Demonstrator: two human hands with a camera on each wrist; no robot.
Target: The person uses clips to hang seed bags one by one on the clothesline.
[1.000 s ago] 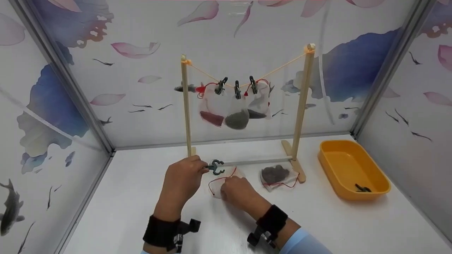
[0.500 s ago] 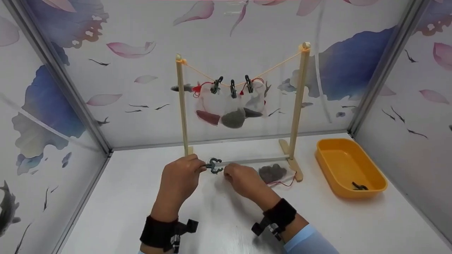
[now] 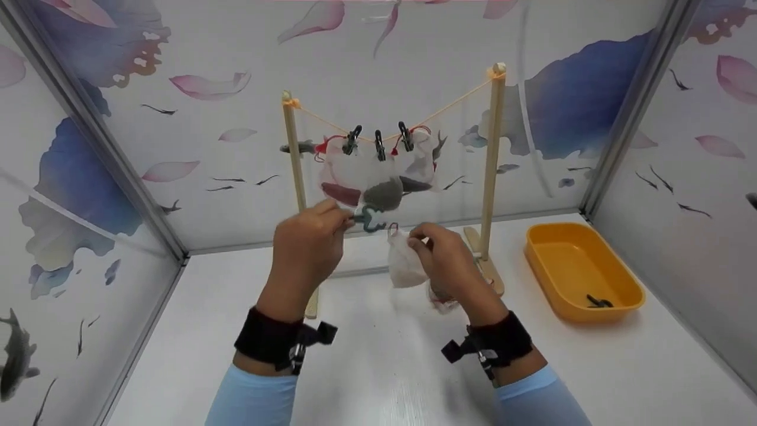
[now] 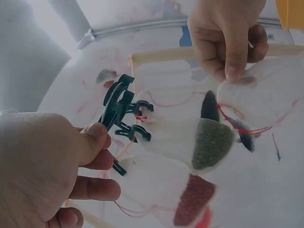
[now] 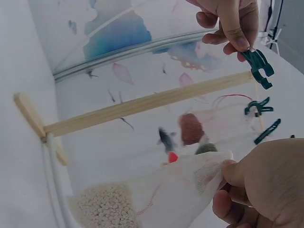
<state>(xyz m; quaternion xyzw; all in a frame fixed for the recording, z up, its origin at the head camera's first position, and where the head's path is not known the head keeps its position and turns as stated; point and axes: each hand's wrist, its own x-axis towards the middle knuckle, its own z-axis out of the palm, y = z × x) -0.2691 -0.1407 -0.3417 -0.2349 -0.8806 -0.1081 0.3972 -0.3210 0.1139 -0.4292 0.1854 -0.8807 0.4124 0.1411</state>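
Observation:
My left hand (image 3: 310, 239) pinches a dark green clip (image 3: 371, 219) by its handles, its curved jaws spread toward the right. Between thumb and fingers my right hand (image 3: 443, 257) grips the top edge of a white mesh bag (image 3: 405, 263) with a red drawstring. Whitish granules (image 5: 104, 204) fill the bag's bottom in the right wrist view. Behind the hands, an orange cord (image 3: 455, 106) sags between two wooden posts. Three clips hang on it, with mesh bags holding reddish (image 3: 341, 193), grey-green (image 3: 382, 194) and dark contents.
A yellow tray (image 3: 538, 266) on the right holds dark clips (image 3: 598, 302). Another mesh bag (image 3: 442, 299) lies on the table, partly hidden behind my right hand. The right wooden post (image 3: 492, 165) stands close behind that hand. Printed walls enclose the white table.
My right hand has lifted the white mesh bag off the table. My left hand has risen with the clip, to just below the hanging bags.

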